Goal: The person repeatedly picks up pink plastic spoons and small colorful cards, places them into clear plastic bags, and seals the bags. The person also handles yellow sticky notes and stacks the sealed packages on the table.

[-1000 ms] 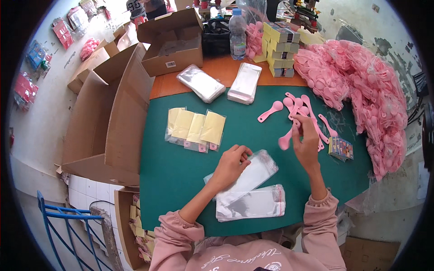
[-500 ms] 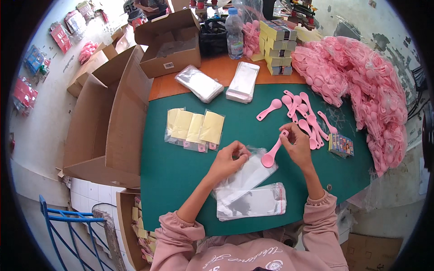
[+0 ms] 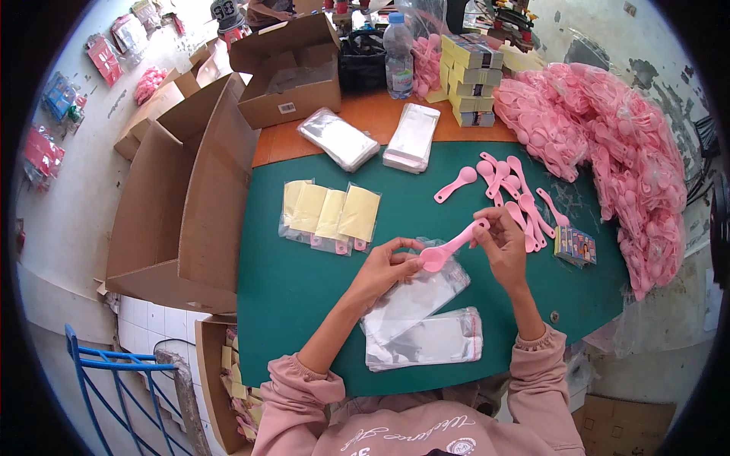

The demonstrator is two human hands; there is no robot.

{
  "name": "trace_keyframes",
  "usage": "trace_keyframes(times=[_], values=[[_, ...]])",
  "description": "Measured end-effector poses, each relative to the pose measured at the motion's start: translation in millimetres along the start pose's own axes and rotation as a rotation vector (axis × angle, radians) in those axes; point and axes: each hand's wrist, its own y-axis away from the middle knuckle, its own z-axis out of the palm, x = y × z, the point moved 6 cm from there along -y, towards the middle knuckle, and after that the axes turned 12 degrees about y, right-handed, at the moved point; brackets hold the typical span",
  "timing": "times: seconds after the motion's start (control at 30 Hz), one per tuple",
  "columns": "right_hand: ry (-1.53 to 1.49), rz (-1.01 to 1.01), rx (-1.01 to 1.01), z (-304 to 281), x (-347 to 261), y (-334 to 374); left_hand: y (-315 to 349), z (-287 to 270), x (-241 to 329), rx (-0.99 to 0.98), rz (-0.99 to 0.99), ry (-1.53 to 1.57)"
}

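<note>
Between thumb and fingers, my right hand (image 3: pixel 502 247) grips a pink plastic spoon (image 3: pixel 454 247) by its handle end. The spoon's bowl points left, close to the fingertips of my left hand (image 3: pixel 388 270). That hand is closed on the top edge of a clear plastic bag (image 3: pixel 414 304). Whether the bowl is at the bag's mouth or only above it, I cannot tell. Below lies a stack of clear bags (image 3: pixel 426 340). Several loose pink spoons (image 3: pixel 502 178) are spread beyond my right hand, with a small stack of printed cards (image 3: pixel 576 246) beside them.
Several filled bags with yellow cards (image 3: pixel 328 215) lie at left. Two bag stacks (image 3: pixel 338 139) (image 3: pixel 411 137) sit farther back, near a water bottle (image 3: pixel 398 57) and card bundles (image 3: pixel 471 80). Cardboard boxes (image 3: pixel 205 190) stand left; a heap of bagged pink spoons (image 3: pixel 601 152) covers the right.
The spoon has swung up and left, its bowl now near my left fingertips instead of hanging lower over the bag. My left hand keeps its grip on the bag.
</note>
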Motion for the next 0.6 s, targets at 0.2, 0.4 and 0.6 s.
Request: trace_keyframes(times=[0.2,0.4,0.6], values=[[-0.014,0.158,-0.185,24,-1,8,1,15,4,-0.076,0.103,0.024],[-0.090,0.076,-0.140,17,5,7,11,22,-6,-0.168,-0.172,0.092],[0.255,-0.322,-0.385,38,-26,28,9,32,7,-0.104,-0.032,0.171]])
